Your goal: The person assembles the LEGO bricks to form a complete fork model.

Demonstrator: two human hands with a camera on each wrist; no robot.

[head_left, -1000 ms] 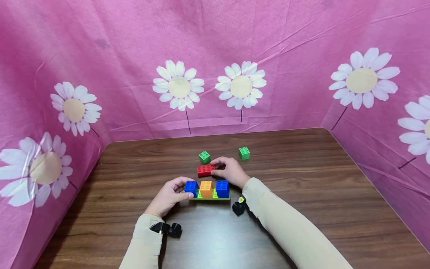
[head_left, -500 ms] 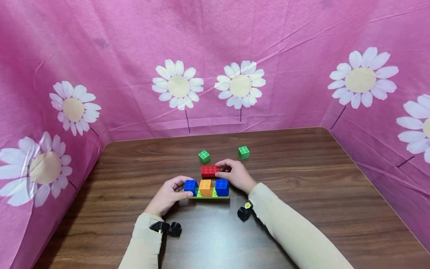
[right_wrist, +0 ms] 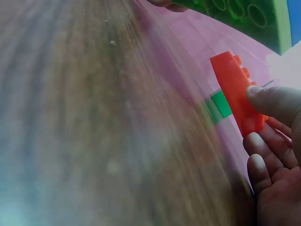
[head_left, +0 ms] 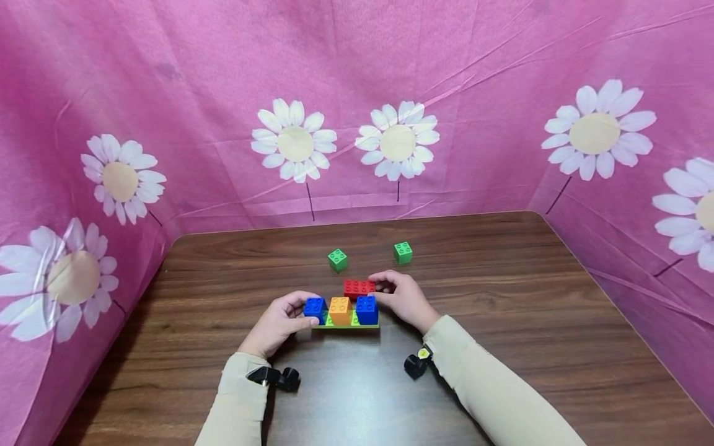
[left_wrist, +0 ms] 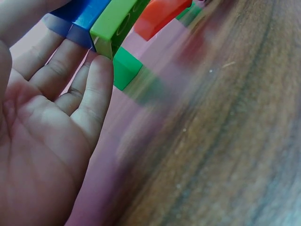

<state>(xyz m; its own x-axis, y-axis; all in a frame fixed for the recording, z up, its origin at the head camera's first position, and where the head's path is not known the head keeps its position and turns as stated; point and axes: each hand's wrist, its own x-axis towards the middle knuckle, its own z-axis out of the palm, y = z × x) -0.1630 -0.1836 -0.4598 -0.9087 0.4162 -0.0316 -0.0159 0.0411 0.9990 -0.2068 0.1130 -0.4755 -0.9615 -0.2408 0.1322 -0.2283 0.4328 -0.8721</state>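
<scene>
My left hand (head_left: 279, 322) grips the left blue brick (head_left: 315, 310) of a small assembly. That brick, an orange brick (head_left: 340, 311) and a second blue brick (head_left: 366, 310) stand in a row on a lime-green plate (head_left: 348, 323). The plate's hollow underside (right_wrist: 235, 14) shows in the right wrist view, so it is lifted off the table. My right hand (head_left: 407, 299) pinches the right end of a red eight-stud brick (head_left: 359, 287) between thumb and fingers. The red brick is held just behind the assembly, its lower front partly hidden in the head view.
Two green four-stud bricks stand farther back on the wooden table (head_left: 502, 279): one left green brick (head_left: 337, 260) and one right green brick (head_left: 403, 253). A pink cloth (head_left: 346, 62) with printed daisies rises along the table's back and sides.
My right hand has drawn the red brick to the right and a little toward me, closer behind the assembly. My left hand and the assembly have hardly moved.
</scene>
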